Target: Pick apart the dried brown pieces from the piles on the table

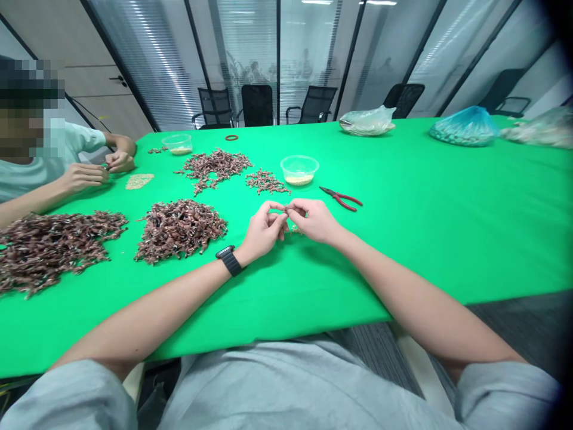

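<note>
My left hand [263, 232], with a dark watch on the wrist, and my right hand [316, 221] meet at the fingertips above the green cloth. Both pinch a tiny brown piece [285, 209], which the fingers mostly cover; it resembles the pieces in the piles. Just under my right fingers lie a few small yellowish bits [295, 230]. Beyond my hands stands a clear plastic bowl [299, 162] with pale yellow bits in its bottom. Red-handled pliers [342, 199] rest with jaws slightly apart right of the bowl. A small group of brown pieces [265, 181] lies left of the bowl.
Larger heaps of brown pieces sit at left [181, 232], far left [54, 248] and farther back [217, 166]. Another person's hands [101, 170] work at left, near a second clear bowl [178, 143] and scattered yellow bits [139, 181]. Filled plastic bags [465, 126] stand along the far right.
</note>
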A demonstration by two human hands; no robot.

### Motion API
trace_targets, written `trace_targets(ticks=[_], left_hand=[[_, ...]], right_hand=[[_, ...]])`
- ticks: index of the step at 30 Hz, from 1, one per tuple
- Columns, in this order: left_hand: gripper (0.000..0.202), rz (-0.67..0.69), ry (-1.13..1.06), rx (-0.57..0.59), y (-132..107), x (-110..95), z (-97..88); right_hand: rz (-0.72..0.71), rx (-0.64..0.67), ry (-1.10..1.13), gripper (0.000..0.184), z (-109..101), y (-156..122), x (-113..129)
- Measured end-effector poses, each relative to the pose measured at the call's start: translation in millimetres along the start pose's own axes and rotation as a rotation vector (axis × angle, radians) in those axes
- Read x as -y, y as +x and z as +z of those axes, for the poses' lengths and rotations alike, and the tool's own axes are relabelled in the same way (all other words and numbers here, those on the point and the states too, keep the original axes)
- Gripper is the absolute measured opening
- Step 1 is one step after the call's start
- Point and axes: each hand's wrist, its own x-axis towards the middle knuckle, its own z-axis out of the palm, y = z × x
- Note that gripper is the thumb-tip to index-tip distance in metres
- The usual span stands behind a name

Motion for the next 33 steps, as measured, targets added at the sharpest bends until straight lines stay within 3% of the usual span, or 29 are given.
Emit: trace_targets(ticks=[3,10,25,30,33], left_hand=[[0.044,-0.009,-0.039,-0.01,2,1,-0.1],[0.045,-0.026,-0.071,-0.013,2,2,-0.5],[0.048,-0.038,-0.089,0.017,1,0,-1.6],[0.046,-0.012,-0.048,0.029,0,1,-0.4],[0.043,0.004,-0.008,0.033,-2,0,-0.6]], right_hand=[[-0.219,-0.015,-0.252,0.019,0,-1,-5],[-0.321,0.025,-0.38,0.021,-7,-2,-4],[-0.364,0.06,-0.358,0.026,-10,-2,-6],[-0.301,0.026,-0.243,0.026,-6,-2,0],[-0.182,0.022,-0.098,0.027,-3,0,3]])
